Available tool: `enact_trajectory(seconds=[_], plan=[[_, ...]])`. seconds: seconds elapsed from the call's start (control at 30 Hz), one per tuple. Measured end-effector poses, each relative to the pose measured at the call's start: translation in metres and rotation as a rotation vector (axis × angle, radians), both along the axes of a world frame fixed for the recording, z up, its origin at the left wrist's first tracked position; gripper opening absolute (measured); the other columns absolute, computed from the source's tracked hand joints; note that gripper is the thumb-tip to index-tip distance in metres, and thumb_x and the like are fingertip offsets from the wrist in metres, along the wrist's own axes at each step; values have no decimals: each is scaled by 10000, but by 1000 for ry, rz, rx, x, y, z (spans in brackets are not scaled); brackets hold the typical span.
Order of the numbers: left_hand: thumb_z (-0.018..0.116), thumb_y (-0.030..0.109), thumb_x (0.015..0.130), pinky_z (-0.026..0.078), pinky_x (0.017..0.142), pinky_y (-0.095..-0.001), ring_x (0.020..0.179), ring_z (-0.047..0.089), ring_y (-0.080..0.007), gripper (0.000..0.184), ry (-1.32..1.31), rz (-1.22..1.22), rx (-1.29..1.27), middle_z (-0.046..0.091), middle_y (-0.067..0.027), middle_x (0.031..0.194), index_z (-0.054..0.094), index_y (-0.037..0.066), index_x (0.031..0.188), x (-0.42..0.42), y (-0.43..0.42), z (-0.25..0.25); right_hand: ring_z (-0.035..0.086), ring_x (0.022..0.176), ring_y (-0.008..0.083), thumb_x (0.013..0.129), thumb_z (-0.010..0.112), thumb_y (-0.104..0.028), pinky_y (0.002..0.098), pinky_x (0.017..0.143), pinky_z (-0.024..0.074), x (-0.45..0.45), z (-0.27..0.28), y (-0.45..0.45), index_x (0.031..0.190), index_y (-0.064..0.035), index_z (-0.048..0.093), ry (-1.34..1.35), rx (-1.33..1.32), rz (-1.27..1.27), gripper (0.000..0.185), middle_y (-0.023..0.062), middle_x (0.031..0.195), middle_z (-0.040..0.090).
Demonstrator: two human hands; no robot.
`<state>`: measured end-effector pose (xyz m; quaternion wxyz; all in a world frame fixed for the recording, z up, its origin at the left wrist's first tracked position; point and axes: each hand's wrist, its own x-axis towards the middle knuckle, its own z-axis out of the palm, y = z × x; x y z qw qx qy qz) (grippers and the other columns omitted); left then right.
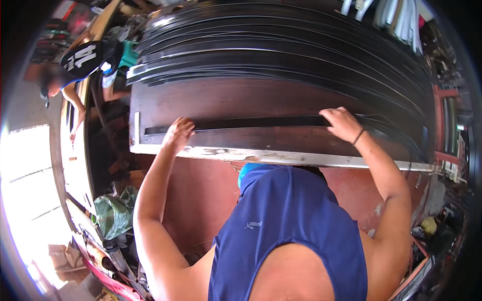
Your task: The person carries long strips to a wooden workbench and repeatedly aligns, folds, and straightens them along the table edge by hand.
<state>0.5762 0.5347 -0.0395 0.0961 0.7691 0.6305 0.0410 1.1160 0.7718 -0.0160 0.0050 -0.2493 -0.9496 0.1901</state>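
Observation:
A long flat black strip [261, 122] lies across the dark brown tabletop [226, 95], running roughly parallel to its front edge. My left hand [179, 134] is closed on the strip a short way in from its left end, fingers curled over it. Farther right, my right hand [343, 125] grips the same strip between thumb and fingers, with a dark band around the wrist. Past my right hand the strip's course toward the right end of the table is hard to follow among thin dark lines.
Many more black strips [281, 50] lie lengthwise over the back of the table. A pale, worn edge [241, 154] borders its front. At the left a co-worker in a black shirt [83, 60] leans over a long board. A green bag [115, 213] stands below left; light-coloured strips [394, 20] hang back right.

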Motion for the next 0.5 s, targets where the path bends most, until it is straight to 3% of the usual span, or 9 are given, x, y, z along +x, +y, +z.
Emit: enact_trajectory(seconds=[0.23,0.5], plan=[[779,13,714,502,912,-431,1041,599,-359,300,8,66,-49,639,-138,1059,651,32,984,1,2,2,612,1045,370,689,807,-50,477,959,467,255,19,61,1096,-84,570,-262,204,-282,472,147,989,656],[756,-36,673,496,903,-462,1009,600,-364,317,84,81,-34,636,-137,1053,656,31,966,0,-2,-6,597,1140,349,682,829,-83,486,1098,411,399,70,65,1049,-61,594,-634,211,-506,437,151,1052,671]])
